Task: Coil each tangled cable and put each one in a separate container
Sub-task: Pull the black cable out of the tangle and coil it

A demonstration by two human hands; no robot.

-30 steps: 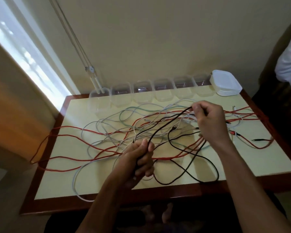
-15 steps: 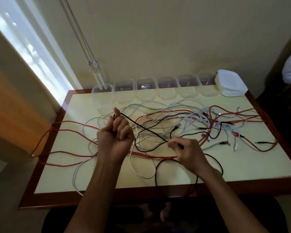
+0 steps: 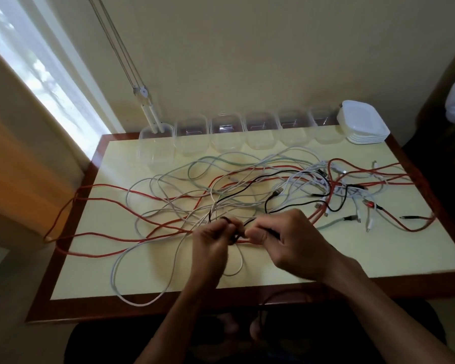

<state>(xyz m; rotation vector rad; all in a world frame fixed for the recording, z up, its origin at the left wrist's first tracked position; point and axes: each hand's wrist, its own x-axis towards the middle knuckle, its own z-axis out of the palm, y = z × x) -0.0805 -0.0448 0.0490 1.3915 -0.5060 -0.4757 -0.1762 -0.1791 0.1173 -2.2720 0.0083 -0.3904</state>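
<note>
A tangle of red cables (image 3: 111, 235), white cables (image 3: 142, 264) and a thin black cable (image 3: 247, 189) lies spread across the cream table (image 3: 378, 253). Both hands meet over the near middle of the table. My left hand (image 3: 212, 245) grips small loops of the black cable. My right hand (image 3: 286, 240) pinches the same black cable just to the right of the loops. From there the black cable runs back into the tangle and ends near the right side. Part of the black cable hangs below the table's front edge.
A row of several clear plastic containers (image 3: 226, 132) lines the far edge of the table. A stack of white lids (image 3: 363, 122) sits at the far right corner. Red cable loops hang over the table's left edge (image 3: 63, 214). A window is at left.
My two hands have come together at the near middle of the table. The left hand dropped from its raised position; the right hand moved up and left, bringing more black cable to the loops.
</note>
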